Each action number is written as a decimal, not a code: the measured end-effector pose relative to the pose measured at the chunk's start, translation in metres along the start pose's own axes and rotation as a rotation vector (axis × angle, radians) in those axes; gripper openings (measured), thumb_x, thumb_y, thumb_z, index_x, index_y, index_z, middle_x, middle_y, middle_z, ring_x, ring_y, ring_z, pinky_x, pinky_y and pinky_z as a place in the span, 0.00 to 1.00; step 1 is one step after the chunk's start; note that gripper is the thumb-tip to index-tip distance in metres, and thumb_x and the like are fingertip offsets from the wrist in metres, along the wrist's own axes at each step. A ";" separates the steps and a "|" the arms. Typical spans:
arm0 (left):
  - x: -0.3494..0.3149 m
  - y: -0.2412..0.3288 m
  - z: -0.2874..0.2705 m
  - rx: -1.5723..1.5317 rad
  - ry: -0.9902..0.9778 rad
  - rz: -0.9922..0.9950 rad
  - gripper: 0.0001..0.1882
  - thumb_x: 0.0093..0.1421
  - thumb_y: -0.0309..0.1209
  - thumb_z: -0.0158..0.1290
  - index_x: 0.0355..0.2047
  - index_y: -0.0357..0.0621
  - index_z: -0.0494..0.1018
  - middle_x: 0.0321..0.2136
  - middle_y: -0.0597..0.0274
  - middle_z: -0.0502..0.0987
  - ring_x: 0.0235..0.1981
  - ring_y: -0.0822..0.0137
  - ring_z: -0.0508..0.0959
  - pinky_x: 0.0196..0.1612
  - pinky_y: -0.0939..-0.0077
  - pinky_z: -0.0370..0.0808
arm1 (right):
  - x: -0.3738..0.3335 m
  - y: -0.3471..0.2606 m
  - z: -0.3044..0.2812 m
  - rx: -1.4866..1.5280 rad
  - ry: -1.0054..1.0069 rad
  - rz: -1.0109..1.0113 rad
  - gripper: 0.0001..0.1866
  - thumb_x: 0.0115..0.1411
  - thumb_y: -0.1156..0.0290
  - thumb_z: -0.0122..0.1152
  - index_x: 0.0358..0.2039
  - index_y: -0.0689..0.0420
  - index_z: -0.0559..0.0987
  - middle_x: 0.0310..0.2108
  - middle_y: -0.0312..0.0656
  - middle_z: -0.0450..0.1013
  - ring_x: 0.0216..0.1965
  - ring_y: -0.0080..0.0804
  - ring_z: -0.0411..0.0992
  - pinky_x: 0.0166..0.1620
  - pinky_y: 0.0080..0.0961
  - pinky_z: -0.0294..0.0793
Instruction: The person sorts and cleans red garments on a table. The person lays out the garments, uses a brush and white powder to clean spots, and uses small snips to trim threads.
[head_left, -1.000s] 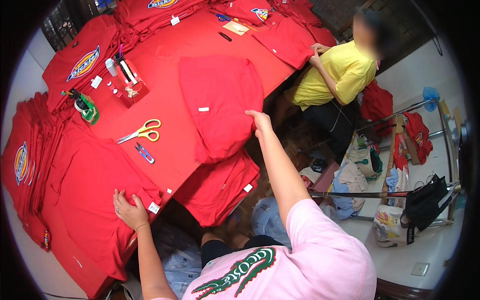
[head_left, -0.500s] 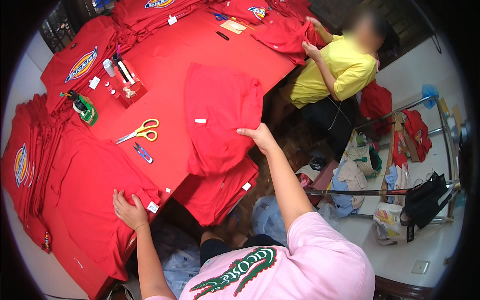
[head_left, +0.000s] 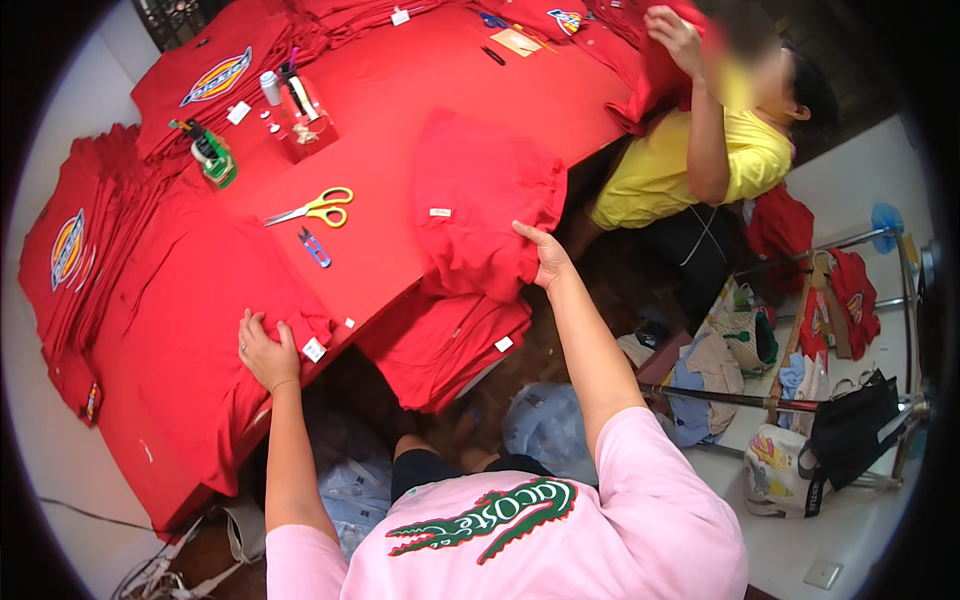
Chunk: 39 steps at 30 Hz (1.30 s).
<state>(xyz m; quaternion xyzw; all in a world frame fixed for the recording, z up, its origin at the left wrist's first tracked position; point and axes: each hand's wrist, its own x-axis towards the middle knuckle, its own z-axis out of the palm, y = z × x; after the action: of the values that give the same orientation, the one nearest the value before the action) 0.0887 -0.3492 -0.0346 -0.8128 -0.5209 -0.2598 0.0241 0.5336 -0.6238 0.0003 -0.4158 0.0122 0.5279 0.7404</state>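
My right hand grips the near edge of a folded red shirt lying on the red table. My left hand presses on the corner of a spread red shirt that hangs over the table's near edge, next to a small white tag. A pile of folded red shirts sits below the table edge between my arms.
Yellow-handled scissors and a small blue snipper lie on the table. A green tape dispenser and a red box of tools stand farther back. A person in a yellow shirt holds up red cloth. A metal rack with bags stands at the right.
My right hand has drawn the folded red shirt toward me, to the table's near edge. The person in yellow has raised both arms with red cloth. My left hand stayed put.
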 end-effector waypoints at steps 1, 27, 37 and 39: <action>0.002 0.003 -0.001 0.005 0.013 -0.037 0.20 0.60 0.39 0.58 0.52 0.47 0.75 0.63 0.54 0.74 0.66 0.50 0.71 0.64 0.51 0.66 | 0.001 0.003 0.000 -0.073 -0.028 0.021 0.30 0.64 0.67 0.70 0.63 0.64 0.72 0.60 0.51 0.75 0.60 0.47 0.76 0.65 0.47 0.75; -0.001 0.226 -0.151 -1.592 -1.052 -0.153 0.11 0.63 0.30 0.65 0.44 0.38 0.84 0.41 0.61 0.86 0.46 0.70 0.83 0.55 0.72 0.76 | -0.194 -0.068 0.063 -0.303 -0.049 -0.269 0.15 0.69 0.65 0.68 0.51 0.59 0.81 0.49 0.38 0.81 0.51 0.26 0.79 0.55 0.27 0.77; -0.062 0.153 -0.177 -1.413 -0.940 -0.245 0.12 0.59 0.25 0.66 0.44 0.40 0.86 0.42 0.63 0.87 0.44 0.72 0.84 0.53 0.72 0.77 | -0.176 -0.021 0.053 -0.554 -0.105 -0.314 0.30 0.61 0.54 0.76 0.54 0.65 0.82 0.50 0.40 0.81 0.51 0.25 0.78 0.58 0.27 0.74; -0.113 0.148 -0.142 -1.323 -0.980 -0.320 0.15 0.60 0.27 0.67 0.47 0.39 0.84 0.45 0.63 0.86 0.46 0.72 0.83 0.55 0.72 0.76 | -0.161 0.013 0.015 -0.612 0.009 -0.254 0.28 0.59 0.57 0.79 0.52 0.65 0.83 0.48 0.41 0.83 0.49 0.26 0.79 0.57 0.27 0.74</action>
<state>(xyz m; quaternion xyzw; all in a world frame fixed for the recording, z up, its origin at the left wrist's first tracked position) 0.1231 -0.5547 0.0714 -0.5966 -0.3216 -0.1294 -0.7237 0.4456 -0.7370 0.0754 -0.6196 -0.1955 0.4085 0.6411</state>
